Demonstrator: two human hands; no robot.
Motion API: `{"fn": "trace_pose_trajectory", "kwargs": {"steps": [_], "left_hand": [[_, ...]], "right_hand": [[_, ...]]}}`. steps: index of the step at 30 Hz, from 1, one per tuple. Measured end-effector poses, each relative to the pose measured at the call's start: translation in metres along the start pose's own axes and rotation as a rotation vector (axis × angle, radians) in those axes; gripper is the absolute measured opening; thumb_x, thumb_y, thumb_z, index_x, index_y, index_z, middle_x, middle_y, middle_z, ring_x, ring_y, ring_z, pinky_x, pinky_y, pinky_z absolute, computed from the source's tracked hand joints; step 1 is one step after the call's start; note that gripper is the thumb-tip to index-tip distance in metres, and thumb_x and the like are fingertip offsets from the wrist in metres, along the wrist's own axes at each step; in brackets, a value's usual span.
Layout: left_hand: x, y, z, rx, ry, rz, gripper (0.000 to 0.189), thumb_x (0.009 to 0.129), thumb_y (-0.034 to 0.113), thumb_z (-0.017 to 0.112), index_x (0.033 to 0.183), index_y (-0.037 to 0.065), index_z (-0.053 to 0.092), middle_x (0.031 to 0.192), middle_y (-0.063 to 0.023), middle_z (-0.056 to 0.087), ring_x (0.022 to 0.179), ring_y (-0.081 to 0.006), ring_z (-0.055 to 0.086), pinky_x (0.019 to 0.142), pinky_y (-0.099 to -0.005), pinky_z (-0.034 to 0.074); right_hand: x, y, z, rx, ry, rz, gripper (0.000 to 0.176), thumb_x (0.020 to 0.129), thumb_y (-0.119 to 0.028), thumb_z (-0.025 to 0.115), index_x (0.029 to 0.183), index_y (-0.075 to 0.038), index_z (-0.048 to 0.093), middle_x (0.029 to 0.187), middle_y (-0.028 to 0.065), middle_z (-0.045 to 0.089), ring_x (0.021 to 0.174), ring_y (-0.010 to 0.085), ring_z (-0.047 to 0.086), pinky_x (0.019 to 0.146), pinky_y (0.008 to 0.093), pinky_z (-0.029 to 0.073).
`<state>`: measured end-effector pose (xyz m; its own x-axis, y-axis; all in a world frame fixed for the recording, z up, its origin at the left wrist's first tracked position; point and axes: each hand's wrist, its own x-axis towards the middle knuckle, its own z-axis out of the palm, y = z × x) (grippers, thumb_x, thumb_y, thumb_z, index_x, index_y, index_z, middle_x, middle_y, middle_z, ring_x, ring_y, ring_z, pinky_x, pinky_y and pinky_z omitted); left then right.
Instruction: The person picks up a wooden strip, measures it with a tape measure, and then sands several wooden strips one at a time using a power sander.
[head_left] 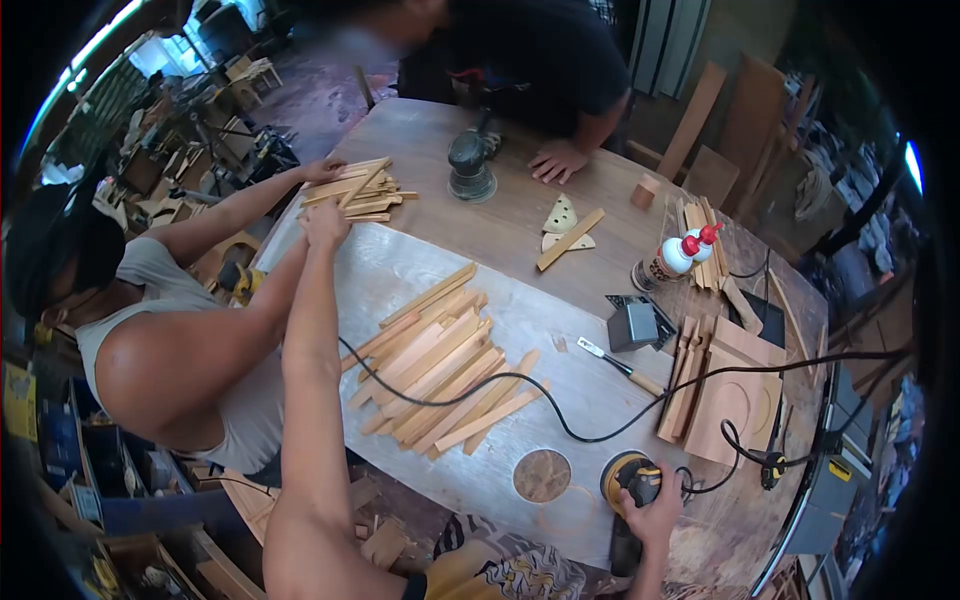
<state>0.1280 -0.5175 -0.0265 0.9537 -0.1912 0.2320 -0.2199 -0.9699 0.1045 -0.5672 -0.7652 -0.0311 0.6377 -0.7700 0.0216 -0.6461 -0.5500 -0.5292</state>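
My left arm reaches to the far left of the table. My left hand (pixel 326 224) is closed on the end of a wooden strip (pixel 366 182) above a small pile of strips (pixel 376 206). A co-worker's hand (pixel 325 171) touches the same pile from behind. At the lower right, my right hand (pixel 655 505) is wrapped round a yellow and black orbital sander (pixel 628 482), which rests on the table edge near a round hole (pixel 542 475). A larger heap of strips (pixel 450 370) lies between my hands.
A black cable (pixel 560 420) snakes across the table and heap. Nearby are a chisel (pixel 622 368), glue bottles (pixel 667 262), a metal-grey block (pixel 632 327) and shaped boards (pixel 735 390). Another sander (pixel 470 168) stands opposite, beside a second person's hand (pixel 558 161).
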Motion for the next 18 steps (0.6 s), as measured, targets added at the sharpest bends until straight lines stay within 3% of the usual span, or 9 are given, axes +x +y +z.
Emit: {"fn": "trace_pose_trajectory", "kwargs": {"steps": [5, 11, 14, 17, 18], "left_hand": [[0.064, -0.038, 0.061, -0.09, 0.021, 0.152, 0.043, 0.08, 0.02, 0.068, 0.123, 0.018, 0.066, 0.112, -0.0154, 0.07, 0.107, -0.0364, 0.064, 0.103, -0.0498, 0.04], [0.077, -0.058, 0.09, -0.141, 0.038, 0.23, 0.044, 0.079, 0.019, 0.07, 0.123, 0.019, 0.066, 0.112, -0.0154, 0.07, 0.107, -0.0357, 0.065, 0.101, -0.049, 0.042], [0.058, -0.037, 0.046, -0.127, -0.023, 0.132, 0.039, 0.08, 0.017, 0.07, 0.119, 0.02, 0.069, 0.112, -0.0164, 0.07, 0.108, -0.0338, 0.066, 0.096, -0.0456, 0.047], [0.051, -0.031, 0.012, -0.113, -0.016, 0.144, 0.035, 0.082, 0.018, 0.069, 0.117, 0.02, 0.07, 0.111, -0.0181, 0.07, 0.108, -0.0349, 0.065, 0.096, -0.0455, 0.048], [0.053, -0.034, 0.01, -0.203, -0.008, 0.144, 0.036, 0.083, 0.018, 0.068, 0.119, 0.021, 0.07, 0.112, -0.0188, 0.07, 0.109, -0.0357, 0.065, 0.096, -0.046, 0.048]], "right_hand": [[0.002, -0.01, 0.009, 0.007, 0.044, 0.05, 0.066, 0.061, -0.019, 0.081, 0.121, -0.005, 0.054, 0.102, 0.0178, 0.055, 0.093, 0.0389, 0.06, 0.081, 0.0442, 0.05], [0.001, -0.009, 0.015, -0.019, 0.083, 0.061, 0.067, 0.063, -0.018, 0.08, 0.122, -0.003, 0.053, 0.102, 0.0181, 0.054, 0.094, 0.0385, 0.058, 0.083, 0.043, 0.048], [-0.002, -0.01, 0.013, 0.002, 0.052, 0.117, 0.069, 0.062, -0.015, 0.079, 0.124, -0.002, 0.052, 0.112, 0.0192, 0.056, 0.103, 0.0373, 0.058, 0.094, 0.0418, 0.046], [-0.002, -0.016, 0.007, -0.041, 0.028, 0.141, 0.07, 0.062, -0.016, 0.079, 0.125, -0.002, 0.052, 0.113, 0.0197, 0.057, 0.104, 0.0375, 0.058, 0.094, 0.0426, 0.046], [-0.002, -0.016, 0.008, -0.075, 0.08, 0.072, 0.07, 0.062, -0.021, 0.081, 0.124, -0.006, 0.053, 0.102, 0.0183, 0.054, 0.095, 0.0396, 0.058, 0.083, 0.0459, 0.048]]}}
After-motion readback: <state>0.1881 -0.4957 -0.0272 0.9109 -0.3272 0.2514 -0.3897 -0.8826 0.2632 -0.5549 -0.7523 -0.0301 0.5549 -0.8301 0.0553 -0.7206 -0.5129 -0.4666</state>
